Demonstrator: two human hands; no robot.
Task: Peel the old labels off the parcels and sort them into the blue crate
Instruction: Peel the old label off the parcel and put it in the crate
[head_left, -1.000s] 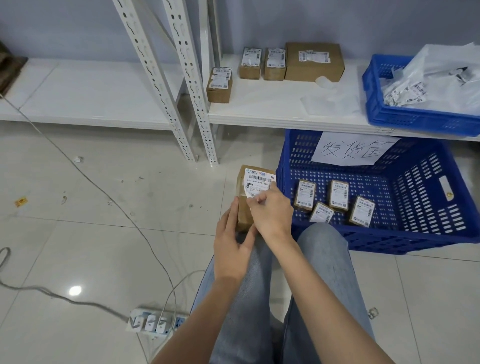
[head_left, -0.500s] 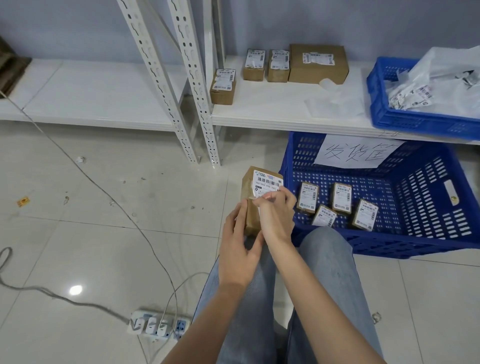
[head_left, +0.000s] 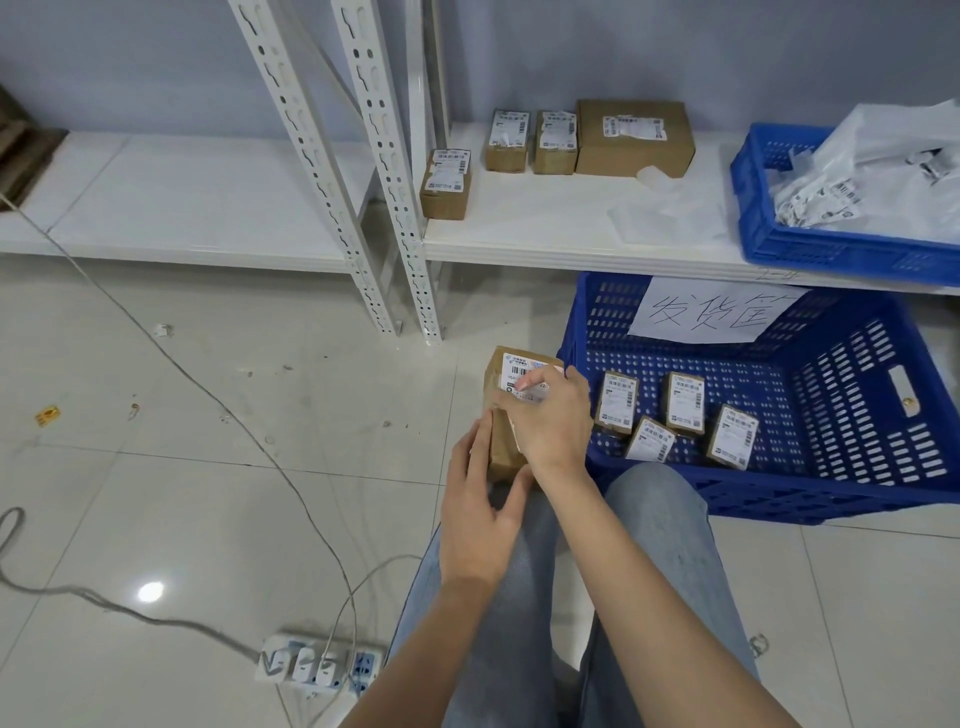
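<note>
Two shelf posts (head_left: 363, 171) stand on the tiled floor (head_left: 208, 415) to the left of the person's knees, and the white shelf (head_left: 545, 228) runs low across the back, its front lip overhanging the far wall of the blue crate (head_left: 857, 483). The crate sits on the floor just to the right of the knees, its near left corner almost touching the held parcel (head_left: 501, 441). Open tile lies to the left, crossed by a thin cable (head_left: 218, 400) that runs to a power strip (head_left: 319, 667) near the left leg.

The small brown parcel stands upright over the person's lap, between the two hands. The left hand (head_left: 480, 514) holds its lower left side, fingers laid along the cardboard and thumb hooked under the near corner. The right hand (head_left: 550, 421) is curled over the top front, fingertips pinching at the white label (head_left: 519, 371), which appears partly lifted from the box; how much is free I can't tell from here.

Four labelled parcels (head_left: 675, 415) lie on the crate floor, near its middle. A handwritten paper sign (head_left: 711, 312) hangs on its back wall. On the shelf sit three small boxes (head_left: 506, 143) and a larger box (head_left: 634, 137), with a second blue basket (head_left: 789, 239) holding white bags at the right end.
</note>
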